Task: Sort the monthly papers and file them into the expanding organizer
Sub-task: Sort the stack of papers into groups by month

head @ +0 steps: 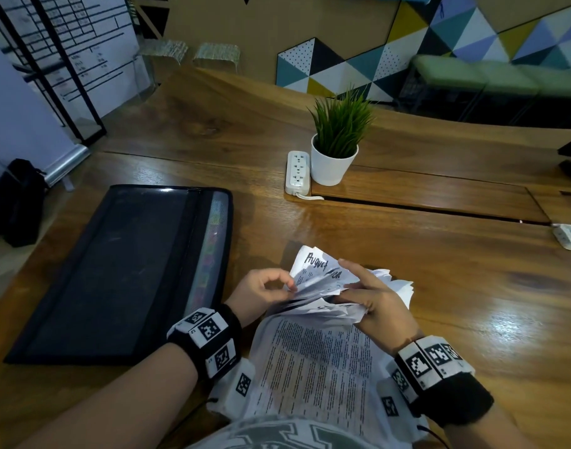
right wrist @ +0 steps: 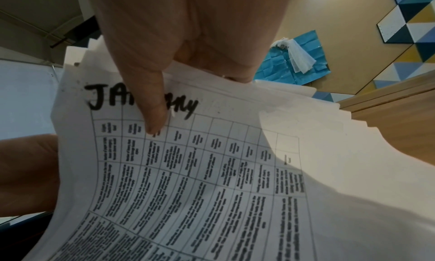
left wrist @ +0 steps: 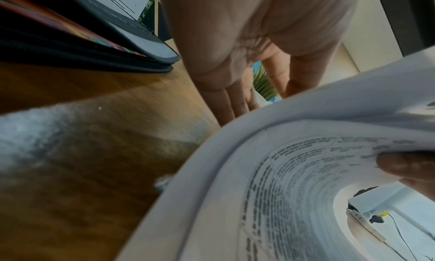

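A stack of printed white papers (head: 313, 354) curls up off the wooden table in front of me. My right hand (head: 371, 299) grips the far ends of the sheets, its thumb (right wrist: 153, 105) pressed on a page headed "January" (right wrist: 188, 172). My left hand (head: 271, 291) pinches the left edge of a lifted sheet marked "August" (head: 319, 267). In the left wrist view the papers (left wrist: 282, 172) bend in an arc under the left hand (left wrist: 247, 41). The black expanding organizer (head: 122, 273) lies flat and closed to the left, coloured tabs showing along its right side (head: 209, 254).
A potted green plant (head: 337, 140) and a white power strip (head: 297, 171) stand beyond the papers. A small white device (head: 569, 236) sits at the table's right edge. A black bag (head: 21, 202) is on the floor at the left.
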Action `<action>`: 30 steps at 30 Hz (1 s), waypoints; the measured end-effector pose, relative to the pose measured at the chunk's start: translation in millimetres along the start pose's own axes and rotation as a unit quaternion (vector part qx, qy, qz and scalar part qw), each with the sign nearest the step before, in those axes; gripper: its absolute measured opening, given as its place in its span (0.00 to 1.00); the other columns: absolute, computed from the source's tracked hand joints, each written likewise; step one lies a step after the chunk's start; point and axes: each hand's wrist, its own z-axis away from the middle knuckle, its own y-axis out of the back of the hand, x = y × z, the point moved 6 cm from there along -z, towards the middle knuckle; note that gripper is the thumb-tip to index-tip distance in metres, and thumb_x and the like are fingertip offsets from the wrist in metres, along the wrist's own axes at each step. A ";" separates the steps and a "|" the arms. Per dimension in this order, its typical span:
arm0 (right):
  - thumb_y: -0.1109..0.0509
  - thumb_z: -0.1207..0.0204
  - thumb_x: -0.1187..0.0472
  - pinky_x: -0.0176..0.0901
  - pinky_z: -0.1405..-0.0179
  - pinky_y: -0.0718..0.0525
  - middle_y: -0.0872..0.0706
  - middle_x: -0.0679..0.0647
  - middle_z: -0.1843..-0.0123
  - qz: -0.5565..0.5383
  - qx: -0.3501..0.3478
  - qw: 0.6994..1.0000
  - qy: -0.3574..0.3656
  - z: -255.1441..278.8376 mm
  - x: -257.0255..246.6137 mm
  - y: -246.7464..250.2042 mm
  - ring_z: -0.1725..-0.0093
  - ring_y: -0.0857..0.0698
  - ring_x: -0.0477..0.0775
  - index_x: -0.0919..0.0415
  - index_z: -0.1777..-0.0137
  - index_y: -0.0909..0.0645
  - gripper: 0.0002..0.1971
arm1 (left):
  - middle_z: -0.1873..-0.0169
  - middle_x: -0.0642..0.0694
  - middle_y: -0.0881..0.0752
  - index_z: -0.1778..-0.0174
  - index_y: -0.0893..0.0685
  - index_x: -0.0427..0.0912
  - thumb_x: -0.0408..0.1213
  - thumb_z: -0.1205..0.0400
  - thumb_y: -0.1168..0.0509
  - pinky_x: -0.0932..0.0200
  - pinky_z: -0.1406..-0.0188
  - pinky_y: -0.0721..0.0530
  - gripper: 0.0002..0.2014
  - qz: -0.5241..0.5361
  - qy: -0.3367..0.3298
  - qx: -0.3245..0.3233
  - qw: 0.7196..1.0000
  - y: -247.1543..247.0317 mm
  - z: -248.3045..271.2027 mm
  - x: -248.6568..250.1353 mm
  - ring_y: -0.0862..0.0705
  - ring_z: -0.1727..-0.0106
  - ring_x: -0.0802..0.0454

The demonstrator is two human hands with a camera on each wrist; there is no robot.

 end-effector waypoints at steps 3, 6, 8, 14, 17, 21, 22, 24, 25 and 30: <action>0.26 0.38 0.75 0.39 0.47 0.18 0.24 0.48 0.30 -0.007 -0.010 1.000 0.003 -1.6 -1.6 -0.7 0.48 0.18 0.38 0.51 0.54 0.11 0.19 | 0.54 0.30 0.14 0.71 0.11 0.51 0.32 0.36 0.27 0.52 0.48 0.20 0.08 0.013 0.000 -0.019 1.000 -2.5 2.2 2.1 0.17 0.54 0.45; 0.29 0.40 0.79 0.45 0.51 0.19 0.13 0.49 0.43 0.015 -0.026 1.000 -0.009 -1.3 -1.5 -3.0 0.50 0.19 0.50 0.49 0.51 0.11 0.26 | 0.54 0.37 0.13 0.65 0.12 0.49 0.39 0.38 0.29 0.60 0.51 0.21 0.07 0.018 0.026 -0.019 0.999 -1.2 2.7 3.9 0.16 0.53 0.52; 0.27 0.43 0.80 0.41 0.53 0.23 0.11 0.50 0.48 0.024 -0.017 1.000 -0.002 0.1 -3.6 -0.5 0.52 0.17 0.57 0.49 0.51 0.11 0.27 | 0.52 0.44 0.13 0.56 0.14 0.45 0.35 0.31 0.31 0.64 0.52 0.20 0.09 0.024 0.046 -0.006 0.999 0.2 -0.5 -0.2 0.16 0.53 0.56; 0.24 0.40 0.74 0.37 0.47 0.24 0.15 0.38 0.55 0.004 0.017 1.000 0.004 4.6 -8.7 4.0 0.44 0.22 0.51 0.48 0.53 0.11 0.22 | 0.41 0.39 0.17 0.33 0.28 0.49 0.29 0.23 0.29 0.54 0.41 0.17 0.25 -0.037 0.109 0.058 0.992 1.5 -14.2 -14.9 0.15 0.44 0.48; 0.26 0.41 0.78 0.35 0.44 0.22 0.17 0.36 0.53 -0.008 0.003 1.000 -0.022 6.7 -7.9 6.3 0.41 0.21 0.41 0.48 0.52 0.11 0.25 | 0.52 0.42 0.11 0.29 0.30 0.50 0.31 0.25 0.27 0.59 0.47 0.16 0.30 -0.072 0.125 0.049 0.988 3.0 -19.3 -11.2 0.12 0.52 0.51; 0.27 0.44 0.78 0.42 0.50 0.16 0.21 0.37 0.45 -0.009 0.023 0.999 -0.026 8.8 -7.7 13.1 0.45 0.21 0.39 0.51 0.52 0.11 0.24 | 0.60 0.46 0.12 0.38 0.27 0.54 0.33 0.31 0.21 0.64 0.58 0.19 0.30 -0.086 0.119 0.058 0.987 12.0 -18.9 1.8 0.13 0.59 0.54; 0.28 0.44 0.78 0.40 0.49 0.17 0.23 0.37 0.39 -0.014 0.018 0.999 -0.031 8.5 -6.4 12.7 0.46 0.21 0.34 0.50 0.52 0.11 0.25 | 0.60 0.44 0.12 0.39 0.27 0.53 0.33 0.32 0.20 0.62 0.58 0.18 0.31 -0.076 0.118 0.054 0.989 12.2 -17.2 4.7 0.13 0.60 0.53; 0.27 0.43 0.80 0.26 0.49 0.22 0.28 0.44 0.29 -0.014 0.001 1.000 -0.022 5.8 -4.9 9.4 0.50 0.22 0.26 0.50 0.51 0.11 0.27 | 0.59 0.39 0.11 0.40 0.25 0.51 0.31 0.34 0.20 0.58 0.56 0.18 0.30 -0.063 0.119 0.041 0.990 11.5 -13.6 8.3 0.14 0.61 0.50; 0.26 0.43 0.80 0.20 0.50 0.25 0.31 0.47 0.26 -0.008 -0.009 1.000 -0.014 4.0 -5.0 7.4 0.52 0.22 0.24 0.50 0.51 0.11 0.26 | 0.58 0.37 0.12 0.41 0.25 0.50 0.30 0.34 0.20 0.57 0.55 0.17 0.29 -0.058 0.119 0.034 0.991 10.6 -12.1 9.6 0.14 0.61 0.50; 0.27 0.40 0.78 0.17 0.51 0.28 0.27 0.46 0.29 -0.030 -0.033 0.999 -0.009 -2.9 -8.4 4.9 0.52 0.22 0.24 0.54 0.51 0.11 0.22 | 0.57 0.39 0.11 0.42 0.22 0.43 0.29 0.33 0.21 0.58 0.56 0.14 0.25 -0.032 0.120 0.016 0.992 7.0 -4.6 8.7 0.12 0.60 0.50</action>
